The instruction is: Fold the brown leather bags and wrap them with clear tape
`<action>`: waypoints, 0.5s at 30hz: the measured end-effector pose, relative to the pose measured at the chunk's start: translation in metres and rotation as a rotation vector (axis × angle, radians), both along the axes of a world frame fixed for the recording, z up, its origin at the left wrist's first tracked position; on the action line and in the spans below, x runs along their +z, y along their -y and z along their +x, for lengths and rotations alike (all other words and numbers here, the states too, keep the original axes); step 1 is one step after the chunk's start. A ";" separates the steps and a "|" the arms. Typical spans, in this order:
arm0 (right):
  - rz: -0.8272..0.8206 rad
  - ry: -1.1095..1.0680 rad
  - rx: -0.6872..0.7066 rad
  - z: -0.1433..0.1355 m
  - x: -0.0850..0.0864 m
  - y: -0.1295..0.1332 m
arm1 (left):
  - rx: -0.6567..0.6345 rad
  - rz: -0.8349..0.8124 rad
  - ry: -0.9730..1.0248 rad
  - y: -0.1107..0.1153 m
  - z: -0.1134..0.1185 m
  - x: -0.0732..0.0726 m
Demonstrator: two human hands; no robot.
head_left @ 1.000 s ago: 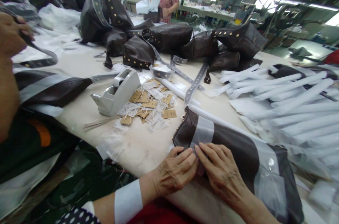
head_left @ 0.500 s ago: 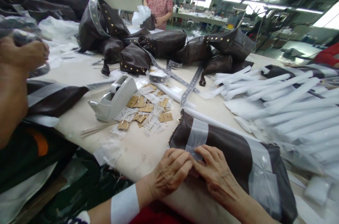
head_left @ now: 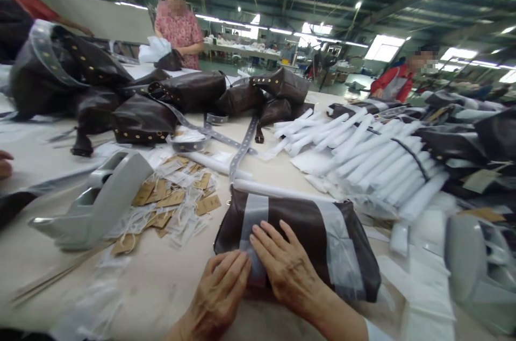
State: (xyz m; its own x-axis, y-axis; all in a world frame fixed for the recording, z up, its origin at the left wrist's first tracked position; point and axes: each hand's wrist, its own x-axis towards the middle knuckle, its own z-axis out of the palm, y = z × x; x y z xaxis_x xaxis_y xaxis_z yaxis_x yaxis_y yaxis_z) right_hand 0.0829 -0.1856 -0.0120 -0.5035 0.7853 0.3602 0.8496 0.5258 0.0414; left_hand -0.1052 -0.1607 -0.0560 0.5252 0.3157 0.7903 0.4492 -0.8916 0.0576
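A dark brown leather handbag (head_left: 298, 222) lies on the table before me, with a translucent plastic strip (head_left: 258, 209) wrapped round its left part and another plastic wrap (head_left: 341, 247) round its right part. My right hand (head_left: 288, 265) rests flat on the bag, its fingers stretched over the left strip. At the bag's near edge, my left hand (head_left: 226, 282) has its fingers bent and pressed together at the strip's lower end; its thumb is mostly hidden. Along the bag's far edge runs a white paper roll (head_left: 282, 190), beside a studded strap (head_left: 244, 150) covered in plastic.
Left stands a grey tape dispenser (head_left: 100, 196) beside brown paper tags (head_left: 173, 198); another dispenser (head_left: 479, 271) is at right. White rolls (head_left: 363, 153) are piled right of the bag. More brown bags (head_left: 193, 91) lie behind. Co-workers stand beyond, including one in pink (head_left: 177, 29).
My right hand has flattened from a bent-finger grip onto the strip. The left hand stays by the strip's end. The view has swung right, and a co-worker's hand at left is nearly out of sight.
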 end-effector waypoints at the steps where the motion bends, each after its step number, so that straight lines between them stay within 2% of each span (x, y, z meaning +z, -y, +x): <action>1: -0.003 -0.007 -0.049 -0.001 -0.002 0.000 | -0.008 0.000 0.004 -0.001 0.000 0.000; 3: 0.006 -0.053 -0.134 0.000 -0.002 -0.002 | -0.019 -0.003 0.009 -0.001 0.000 0.000; 5: 0.010 -0.106 -0.161 0.005 0.004 -0.005 | -0.015 -0.017 0.003 0.000 0.000 0.002; 8: 0.051 -0.191 -0.200 0.030 0.021 -0.008 | -0.006 -0.066 0.006 0.002 -0.006 0.006; 11: 0.127 -0.308 -0.459 0.080 0.028 -0.002 | 0.061 -0.137 0.010 0.001 -0.019 0.009; 13: 0.103 -0.401 -0.677 0.116 0.022 0.007 | 0.167 -0.194 0.044 -0.003 -0.028 0.007; 15: -0.026 -0.495 -0.833 0.145 0.008 0.019 | 0.247 -0.310 0.057 -0.007 -0.034 0.005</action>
State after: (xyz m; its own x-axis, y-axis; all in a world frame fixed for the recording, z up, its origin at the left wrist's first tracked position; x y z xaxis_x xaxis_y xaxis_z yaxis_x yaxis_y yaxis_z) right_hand 0.2283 -0.2047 -0.0043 0.4221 0.8323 0.3593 0.8681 -0.2569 -0.4248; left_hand -0.1394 -0.1533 -0.0513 0.3617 0.6549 0.6635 0.6364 -0.6935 0.3377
